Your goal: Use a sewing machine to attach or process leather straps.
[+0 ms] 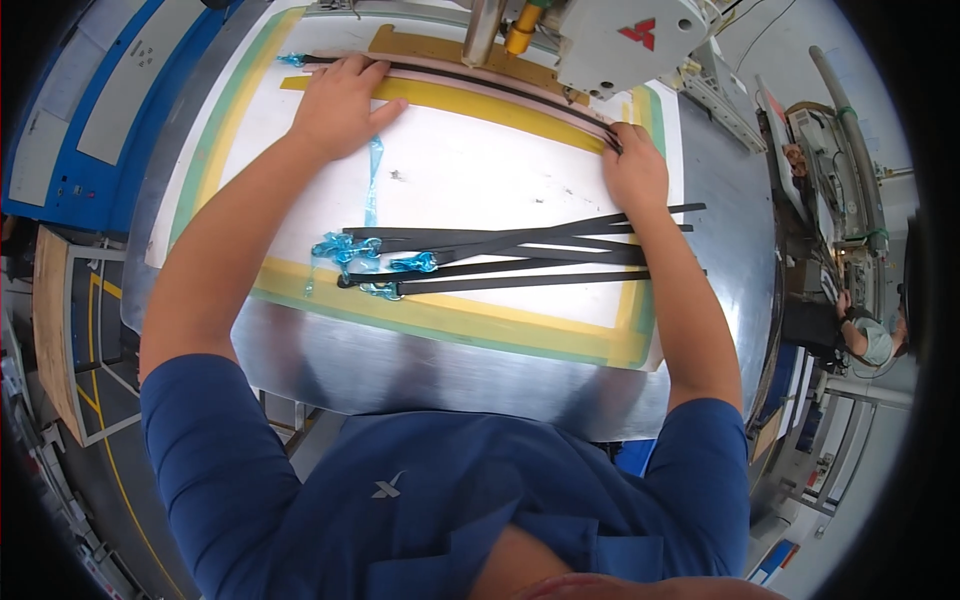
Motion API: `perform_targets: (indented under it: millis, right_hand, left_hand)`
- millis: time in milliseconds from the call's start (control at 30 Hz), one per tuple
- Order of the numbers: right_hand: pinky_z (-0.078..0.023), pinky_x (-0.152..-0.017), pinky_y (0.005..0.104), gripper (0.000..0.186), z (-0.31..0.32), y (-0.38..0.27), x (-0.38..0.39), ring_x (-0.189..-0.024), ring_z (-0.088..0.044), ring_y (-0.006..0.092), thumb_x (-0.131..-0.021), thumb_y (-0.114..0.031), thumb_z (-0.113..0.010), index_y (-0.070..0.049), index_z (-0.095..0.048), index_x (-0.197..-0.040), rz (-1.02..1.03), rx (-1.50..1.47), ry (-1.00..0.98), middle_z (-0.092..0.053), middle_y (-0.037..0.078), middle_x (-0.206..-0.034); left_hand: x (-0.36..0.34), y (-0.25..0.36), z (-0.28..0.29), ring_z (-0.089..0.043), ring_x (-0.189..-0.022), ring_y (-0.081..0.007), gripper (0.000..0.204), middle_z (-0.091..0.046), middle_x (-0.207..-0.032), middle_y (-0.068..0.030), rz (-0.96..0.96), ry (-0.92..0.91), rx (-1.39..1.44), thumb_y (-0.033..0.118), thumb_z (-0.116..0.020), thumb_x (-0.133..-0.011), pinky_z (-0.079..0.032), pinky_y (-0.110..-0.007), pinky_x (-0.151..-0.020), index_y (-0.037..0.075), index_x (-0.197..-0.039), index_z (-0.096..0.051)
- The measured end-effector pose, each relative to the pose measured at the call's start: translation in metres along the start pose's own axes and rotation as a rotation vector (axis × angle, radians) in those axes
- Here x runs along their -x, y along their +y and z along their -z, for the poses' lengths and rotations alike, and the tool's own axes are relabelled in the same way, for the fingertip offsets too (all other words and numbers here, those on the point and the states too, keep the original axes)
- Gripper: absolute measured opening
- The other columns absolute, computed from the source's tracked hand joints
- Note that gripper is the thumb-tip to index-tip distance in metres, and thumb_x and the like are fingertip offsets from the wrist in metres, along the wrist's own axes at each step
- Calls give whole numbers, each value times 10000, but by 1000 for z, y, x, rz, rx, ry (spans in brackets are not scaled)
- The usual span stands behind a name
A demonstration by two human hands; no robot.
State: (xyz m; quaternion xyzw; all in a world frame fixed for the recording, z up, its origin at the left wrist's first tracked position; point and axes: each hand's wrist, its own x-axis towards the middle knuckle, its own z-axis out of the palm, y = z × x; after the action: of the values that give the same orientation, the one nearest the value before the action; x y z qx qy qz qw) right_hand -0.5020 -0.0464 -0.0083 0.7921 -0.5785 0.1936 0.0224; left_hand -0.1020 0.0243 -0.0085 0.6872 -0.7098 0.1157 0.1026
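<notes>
A long narrow black strap [480, 87] lies across a pale pink strip between yellow guide bars, at the far side of the white work board [480, 180]. My left hand [345, 105] rests with its fingertips on the strap near its left end, thumb spread away. Blue plastic film [291, 59] wraps the fitting at that end. At the other end, my right hand [637, 168] pinches the strap; its fingertips are partly hidden. Nearer to me lie several more black straps [510, 250], crossing one another, with blue-wrapped metal fittings [413, 262] at their left ends.
A machine head [635, 45] with a metal column [484, 32] stands just behind the strap. Yellow and green tape [450, 325] borders the board on a shiny metal table [330, 360]. A blue cabinet [90, 110] is at left; another person [868, 335] is far right.
</notes>
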Motion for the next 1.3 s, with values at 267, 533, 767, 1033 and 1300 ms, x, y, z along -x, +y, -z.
perform_targets:
  millis: [267,533,767,1033,1300]
  right_hand:
    - [-567,-898,487,283,1,-10,-2,-1032,-680,401,-925,-161,-622,-61,-651,-1188,37,56,-63,-654,167,-1143]
    - [-540,-890,437,308,18,14,-1,-1022,-676,360,-909,-247,-737,-68,-716,-1160,72,-211,-133,-674,136,-1067]
    - [-560,-853,418,743,61,-122,86,-983,-690,319,-678,-415,-925,-145,-679,-1325,386,-216,-645,-628,78,-1184]
    - [-564,-783,398,535,11,-143,74,-933,-690,286,-753,-384,-885,-125,-718,-1191,376,-304,-477,-635,50,-1088]
    - [-518,-754,402,319,-16,-233,-15,-837,-646,331,-898,-283,-792,-51,-730,-1108,264,-560,-422,-651,118,-907]
  left_hand:
    - [5,-10,-9,-590,-1287,-364,668,-625,-1369,-204,59,69,-13,533,-620,-971,-410,-483,-1139,26,-1405,-630]
    - [-3,-19,-13,-591,-1270,-381,659,-631,-1344,-221,23,43,122,526,-628,-962,-410,-496,-1120,11,-1374,-642]
    - [3,-107,-23,-542,-1350,-341,610,-607,-1443,-127,-177,36,61,467,-619,-989,-361,-481,-1182,76,-1455,-592]
    - [-4,-127,-43,-521,-1384,-370,588,-548,-1518,-174,-386,13,234,407,-652,-989,-374,-482,-1184,93,-1479,-564]
    - [-3,-141,-41,-535,-1373,-388,616,-520,-1540,-205,-466,-42,269,454,-679,-963,-405,-493,-1153,134,-1479,-578]
